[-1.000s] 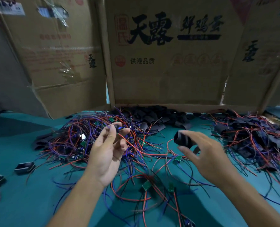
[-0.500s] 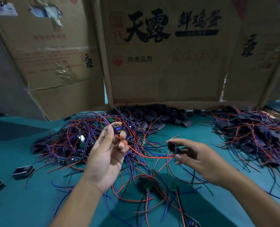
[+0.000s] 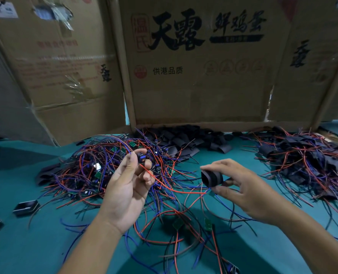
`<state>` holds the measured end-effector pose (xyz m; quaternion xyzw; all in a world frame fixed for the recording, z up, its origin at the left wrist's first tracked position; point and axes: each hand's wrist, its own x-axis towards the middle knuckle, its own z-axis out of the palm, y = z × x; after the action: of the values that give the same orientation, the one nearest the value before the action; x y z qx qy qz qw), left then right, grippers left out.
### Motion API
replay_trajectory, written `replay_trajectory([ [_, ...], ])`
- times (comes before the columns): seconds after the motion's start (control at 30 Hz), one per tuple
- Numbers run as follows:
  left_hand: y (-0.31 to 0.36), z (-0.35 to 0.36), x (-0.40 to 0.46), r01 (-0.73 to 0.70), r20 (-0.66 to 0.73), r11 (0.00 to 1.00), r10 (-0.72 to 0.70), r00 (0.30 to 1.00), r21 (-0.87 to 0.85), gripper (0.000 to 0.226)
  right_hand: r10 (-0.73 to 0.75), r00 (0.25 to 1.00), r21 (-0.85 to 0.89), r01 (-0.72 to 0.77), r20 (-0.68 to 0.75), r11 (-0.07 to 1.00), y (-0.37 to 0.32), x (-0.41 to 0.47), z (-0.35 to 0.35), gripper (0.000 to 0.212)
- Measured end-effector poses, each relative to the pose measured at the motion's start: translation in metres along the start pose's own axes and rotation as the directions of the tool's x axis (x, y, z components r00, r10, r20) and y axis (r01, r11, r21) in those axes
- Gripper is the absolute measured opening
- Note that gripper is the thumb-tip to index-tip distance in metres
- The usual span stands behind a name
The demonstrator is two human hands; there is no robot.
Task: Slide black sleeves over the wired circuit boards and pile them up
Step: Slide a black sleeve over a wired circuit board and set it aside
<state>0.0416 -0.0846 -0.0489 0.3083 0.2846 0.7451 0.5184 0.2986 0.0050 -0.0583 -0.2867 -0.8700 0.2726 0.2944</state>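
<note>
Two bare hands holding a wired circuit board & a black sleeve above a teal table.

Left hand (image 3: 127, 186) is pinching a small wired circuit board (image 3: 140, 156) btwn thumb & fingertips, palm facing up; its red wire (image 3: 170, 188) is trailing down toward the right. Right hand (image 3: 245, 191) is pinching a black sleeve (image 3: 212, 178) btwn thumb & fingers, open end facing left toward the board, the two apart. Both are hovering over the teal table (image 3: 9, 171). Behind the left hand a tangle of unsleeved boards w/ red & blue wires (image 3: 89, 165) is lying on the table; a heap of empty black sleeves (image 3: 188, 138) is sitting at the back centre, against a cardboard box (image 3: 199, 80). At right, a pile of sleeved boards (image 3: 306, 159) is resting on the table, well apart from the hands.
</note>
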Motion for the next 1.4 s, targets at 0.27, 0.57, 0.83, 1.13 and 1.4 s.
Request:
replay_trajectory([
  [0.27,-0.001,0.002,0.000,-0.024,-0.028,0.999,0.024,0.999,0.022,0.023,-0.024,0.995,-0.088,0.032,0.098,0.996,-0.006,-0.003,-0.003,0.044],
  [0.57,-0.001,0.003,-0.003,-0.052,-0.019,0.996,0.053,0.998,0.079,0.022,-0.012,0.993,-0.104,0.024,0.115,0.994,-0.009,-0.002,-0.003,0.042],
  [0.83,-0.020,0.016,-0.010,-0.046,0.056,0.994,0.041,0.998,0.096,0.020,-0.050,0.989,-0.308,0.091,0.139,0.947,-0.016,-0.002,0.004,0.045],
  [1.13,-0.040,0.016,-0.015,-0.150,0.147,0.868,0.090,0.985,0.474,0.020,-0.128,0.990,-0.330,0.103,-0.054,0.938,-0.026,-0.006,0.019,0.047],
  [1.4,-0.040,0.015,-0.014,-0.167,0.132,0.850,0.115,0.984,0.499,0.031,-0.123,0.963,-0.242,0.064,-0.239,0.968,-0.034,-0.007,0.032,0.041],
])
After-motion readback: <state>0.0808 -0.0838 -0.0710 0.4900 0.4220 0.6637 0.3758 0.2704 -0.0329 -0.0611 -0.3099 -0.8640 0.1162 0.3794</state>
